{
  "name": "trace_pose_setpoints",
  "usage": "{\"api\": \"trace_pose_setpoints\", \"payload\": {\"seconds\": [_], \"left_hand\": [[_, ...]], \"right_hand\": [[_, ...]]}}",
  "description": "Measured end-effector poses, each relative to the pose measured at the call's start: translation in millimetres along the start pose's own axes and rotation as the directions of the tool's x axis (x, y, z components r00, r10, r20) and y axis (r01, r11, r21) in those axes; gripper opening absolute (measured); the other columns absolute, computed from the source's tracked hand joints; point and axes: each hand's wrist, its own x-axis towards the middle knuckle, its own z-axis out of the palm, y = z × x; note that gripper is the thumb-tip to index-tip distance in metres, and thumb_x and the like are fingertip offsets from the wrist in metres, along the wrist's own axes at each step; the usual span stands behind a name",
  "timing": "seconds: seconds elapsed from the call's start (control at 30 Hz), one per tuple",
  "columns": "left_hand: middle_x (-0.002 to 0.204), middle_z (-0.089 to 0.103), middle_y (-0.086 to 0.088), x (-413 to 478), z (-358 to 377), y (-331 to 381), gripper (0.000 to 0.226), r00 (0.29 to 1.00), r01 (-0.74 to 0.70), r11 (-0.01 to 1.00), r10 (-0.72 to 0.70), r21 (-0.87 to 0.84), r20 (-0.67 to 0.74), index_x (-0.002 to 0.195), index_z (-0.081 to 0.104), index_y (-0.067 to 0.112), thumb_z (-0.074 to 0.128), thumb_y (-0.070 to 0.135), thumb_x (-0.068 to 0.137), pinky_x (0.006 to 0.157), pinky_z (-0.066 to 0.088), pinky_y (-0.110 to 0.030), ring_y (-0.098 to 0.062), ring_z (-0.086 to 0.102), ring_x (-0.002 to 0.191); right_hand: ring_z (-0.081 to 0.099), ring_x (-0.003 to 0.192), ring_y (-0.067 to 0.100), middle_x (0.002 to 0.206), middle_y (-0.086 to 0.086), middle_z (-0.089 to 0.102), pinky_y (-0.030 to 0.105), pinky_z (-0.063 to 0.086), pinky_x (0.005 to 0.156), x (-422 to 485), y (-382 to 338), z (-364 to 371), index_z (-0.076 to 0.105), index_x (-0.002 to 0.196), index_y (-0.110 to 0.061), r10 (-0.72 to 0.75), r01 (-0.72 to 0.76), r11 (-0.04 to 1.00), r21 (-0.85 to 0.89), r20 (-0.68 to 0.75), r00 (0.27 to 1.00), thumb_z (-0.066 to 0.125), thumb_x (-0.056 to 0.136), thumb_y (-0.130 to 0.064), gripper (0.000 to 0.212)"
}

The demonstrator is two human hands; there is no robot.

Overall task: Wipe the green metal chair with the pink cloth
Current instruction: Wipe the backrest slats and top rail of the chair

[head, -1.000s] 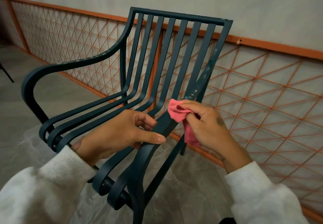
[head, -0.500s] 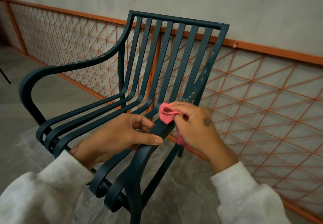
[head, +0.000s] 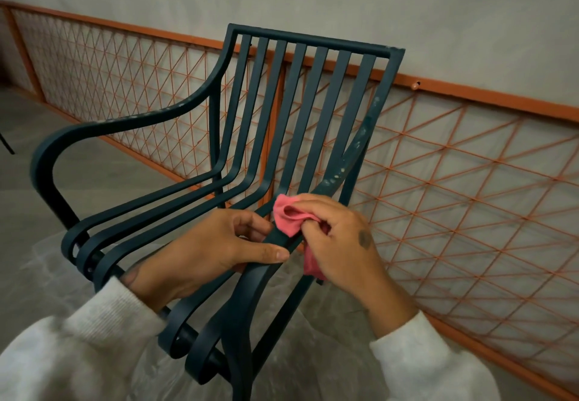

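Right hand (head: 341,244) pinches the bunched pink cloth (head: 289,215) onto the green chair (head: 326,93), on its right armrest (head: 250,288). Left hand (head: 213,250) grips the armrest just nearer, thumb across it. The armrest runs up and far-right from the cloth, and the speckled patch (head: 336,178) lies that way.

Patio or balcony; orange lattice railing (head: 463,187)
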Motion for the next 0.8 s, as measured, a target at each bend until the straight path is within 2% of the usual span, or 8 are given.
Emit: {"api": "trace_pose_setpoints", "payload": {"seconds": [0.1, 0.2, 0.33, 0.43, 0.53, 0.6, 0.7, 0.8], "left_hand": [[0.088, 0.067, -0.016, 0, 0, 0, 0.045, 1.000, -0.012, 1.000, 0.012, 0.027, -0.004, 0.091, 0.071, 0.015, 0.087, 0.036, 0.055, 0.064, 0.051, -0.022, -0.015, 0.065, 0.075], [0.077, 0.069, -0.004, 1, -2, 0, 0.033, 1.000, -0.010, 1.000, 0.010, 0.008, 0.010, 0.084, 0.072, 0.021, 0.087, 0.033, 0.057, 0.059, 0.051, -0.015, -0.011, 0.067, 0.070], [0.075, 0.072, 0.004, 1, -1, -1, 0.026, 0.999, -0.017, 1.000, 0.018, -0.021, 0.040, 0.084, 0.074, 0.025, 0.084, 0.030, 0.061, 0.058, 0.051, -0.013, -0.011, 0.071, 0.072], [0.076, 0.070, 0.002, 1, -1, -3, 0.034, 1.000, -0.018, 1.000, 0.018, -0.025, 0.007, 0.086, 0.073, 0.024, 0.086, 0.033, 0.056, 0.058, 0.051, -0.014, -0.010, 0.070, 0.072], [0.091, 0.067, -0.016, 1, -2, -4, 0.048, 1.000, -0.016, 1.000, 0.016, 0.016, -0.013, 0.094, 0.070, 0.014, 0.087, 0.036, 0.055, 0.059, 0.051, -0.017, -0.012, 0.065, 0.074], [0.088, 0.066, -0.015, 1, -2, -2, 0.047, 1.000, -0.021, 0.999, 0.021, 0.036, 0.002, 0.095, 0.069, 0.011, 0.086, 0.034, 0.057, 0.057, 0.050, -0.015, -0.011, 0.063, 0.072], [0.075, 0.068, 0.002, 0, -2, 0, 0.035, 1.000, -0.018, 1.000, 0.017, 0.019, 0.025, 0.090, 0.069, 0.013, 0.084, 0.027, 0.062, 0.056, 0.050, -0.014, -0.008, 0.066, 0.067], [0.084, 0.072, -0.001, 0, -2, -1, 0.037, 1.000, -0.011, 0.999, 0.010, 0.039, 0.023, 0.093, 0.071, 0.016, 0.083, 0.031, 0.062, 0.063, 0.055, -0.019, -0.014, 0.071, 0.077]], "right_hand": [[0.054, 0.121, -0.006, 0.126, -0.026, 0.062, 0.009, 0.038, 0.102, -18, 4, -3, 0.068, 0.116, -0.036, -0.059, 0.055, 0.990, 0.132, 0.033, 0.998, 0.052, 0.088, -0.013, 0.040], [0.054, 0.117, -0.012, 0.120, -0.029, 0.064, 0.005, 0.039, 0.097, -15, 16, -16, 0.070, 0.112, -0.040, 0.030, -0.033, 0.989, 0.143, 0.019, 0.999, 0.052, 0.089, -0.013, 0.039], [0.048, 0.105, -0.025, 0.120, -0.032, 0.056, -0.002, 0.036, 0.093, 9, 21, -22, 0.062, 0.116, -0.044, 0.150, -0.150, 0.989, 0.005, -0.003, 0.989, 0.052, 0.096, -0.006, 0.044], [0.045, 0.119, -0.019, 0.132, -0.027, 0.054, 0.008, 0.032, 0.108, 5, 13, -13, 0.065, 0.122, -0.036, 0.058, -0.055, 0.997, -0.046, 0.064, 0.996, 0.050, 0.096, -0.005, 0.043], [0.045, 0.130, -0.006, 0.137, -0.025, 0.054, 0.011, 0.033, 0.108, -20, 8, -6, 0.065, 0.125, -0.035, -0.058, 0.048, 0.995, 0.082, 0.113, 0.992, 0.049, 0.094, -0.006, 0.045], [0.047, 0.130, -0.002, 0.134, -0.024, 0.058, 0.010, 0.034, 0.105, -28, 7, -8, 0.066, 0.122, -0.035, -0.068, 0.047, 0.981, 0.189, 0.108, 0.992, 0.049, 0.092, -0.006, 0.046], [0.053, 0.120, -0.008, 0.123, -0.027, 0.063, 0.011, 0.041, 0.100, -15, 12, -13, 0.071, 0.112, -0.036, 0.036, -0.052, 0.977, 0.208, 0.081, 0.996, 0.050, 0.094, -0.005, 0.042], [0.050, 0.106, -0.023, 0.107, -0.040, 0.058, 0.009, 0.047, 0.093, 7, 18, -16, 0.064, 0.108, -0.047, 0.184, -0.183, 0.978, 0.100, -0.004, 0.983, 0.052, 0.097, -0.010, 0.040]]}}
